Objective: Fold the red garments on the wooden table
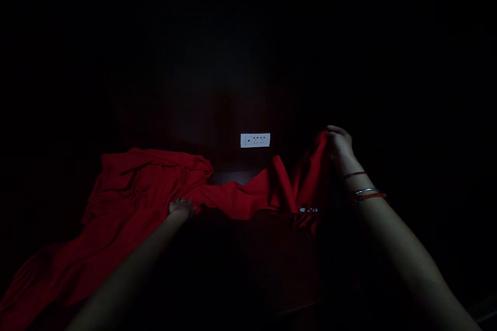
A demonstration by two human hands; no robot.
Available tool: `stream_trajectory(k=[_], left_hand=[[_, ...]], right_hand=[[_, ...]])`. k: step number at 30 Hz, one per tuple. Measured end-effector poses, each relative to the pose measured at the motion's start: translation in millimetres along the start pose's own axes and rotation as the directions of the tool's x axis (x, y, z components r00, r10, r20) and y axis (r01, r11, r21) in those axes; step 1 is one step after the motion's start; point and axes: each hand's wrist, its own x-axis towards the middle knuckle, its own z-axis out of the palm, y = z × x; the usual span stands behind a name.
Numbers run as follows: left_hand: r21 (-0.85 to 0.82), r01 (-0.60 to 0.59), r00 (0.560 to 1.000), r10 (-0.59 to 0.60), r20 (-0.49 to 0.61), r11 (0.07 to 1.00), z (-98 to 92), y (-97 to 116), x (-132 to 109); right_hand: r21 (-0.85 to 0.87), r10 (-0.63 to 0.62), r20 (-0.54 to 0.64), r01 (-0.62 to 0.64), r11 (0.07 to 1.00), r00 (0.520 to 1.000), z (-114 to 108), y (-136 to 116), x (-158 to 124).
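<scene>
A long red scarf [248, 199] with a fringed end lies rumpled across a dark surface, wide and bunched on the left, narrower toward the right. My right hand [340, 147] is closed on its right end and holds that part raised, so the fabric hangs in folds below the fingers. Small white bits [308, 210] show near the hanging fringe; what they are I cannot make out. My left hand [182, 207] rests on the scarf left of centre, its fingers spread over the fabric. Bracelets circle my right wrist.
A white wall socket plate [255, 140] is set in the dark upright panel behind the scarf. A dark tabletop [279, 258] shows faintly in front. Very little light falls here, and most of the surroundings are lost in black.
</scene>
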Motion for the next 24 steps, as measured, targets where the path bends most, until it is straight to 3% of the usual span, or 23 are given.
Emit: stream_trajectory(k=[4,6,8,11,14,15,16,19,20,21,22,24], left_hand=[[0.008,-0.090,0.995,0.090,0.037,0.996,-16.3,38.8,-12.4],[-0.023,-0.219,0.975,0.219,-0.027,0.975,-20.6,68.4,-16.2],[-0.061,-0.367,0.928,0.360,-0.096,0.928,-20.6,97.2,-16.7],[-0.113,-0.516,0.856,0.506,-0.112,0.849,-12.5,132.5,-8.5],[-0.151,-0.506,0.862,0.500,-0.076,0.849,-5.2,154.8,12.3],[-0.159,-0.475,0.880,0.470,-0.067,0.866,-5.5,158.8,21.3],[-0.165,-0.439,0.898,0.435,-0.060,0.883,-7.4,161.1,30.3],[-0.173,-0.363,0.932,0.360,-0.050,0.916,-19.8,159.8,50.7],[-0.174,-0.357,0.934,0.353,-0.057,0.918,-24.0,157.8,52.9],[-0.173,-0.359,0.933,0.352,-0.070,0.917,-27.0,155.8,52.1],[-0.170,-0.364,0.931,0.354,-0.087,0.916,-28.6,154.0,48.4],[-0.158,-0.389,0.919,0.368,-0.142,0.908,-26.0,152.4,34.2]], right_hand=[[-0.142,0.057,0.243,-0.023,0.990,0.968,11.9,-6.4,-13.7],[-0.207,0.130,0.389,-0.051,0.977,0.912,17.6,-5.8,-22.9],[-0.271,0.184,0.496,-0.050,0.961,0.849,18.7,-6.1,-29.8],[-0.329,0.188,0.539,0.000,0.944,0.821,9.9,-11.3,-35.0],[-0.388,0.158,0.571,0.095,0.917,0.806,-7.9,-20.2,-38.5],[-0.406,0.162,0.624,0.139,0.903,0.765,-14.0,-22.5,-40.1],[-0.424,0.189,0.702,0.189,0.886,0.686,-19.0,-23.5,-42.0],[-0.500,0.409,0.860,0.341,0.796,0.304,-21.5,-13.9,-45.1],[-0.535,0.483,0.844,0.410,0.739,0.231,-17.1,-5.5,-44.3],[-0.571,0.541,0.812,0.484,0.663,0.217,-10.3,5.6,-42.5],[-0.600,0.561,0.784,0.556,0.575,0.266,-1.4,18.8,-40.0],[-0.640,0.524,0.747,0.658,0.398,0.410,19.5,49.6,-35.3]])
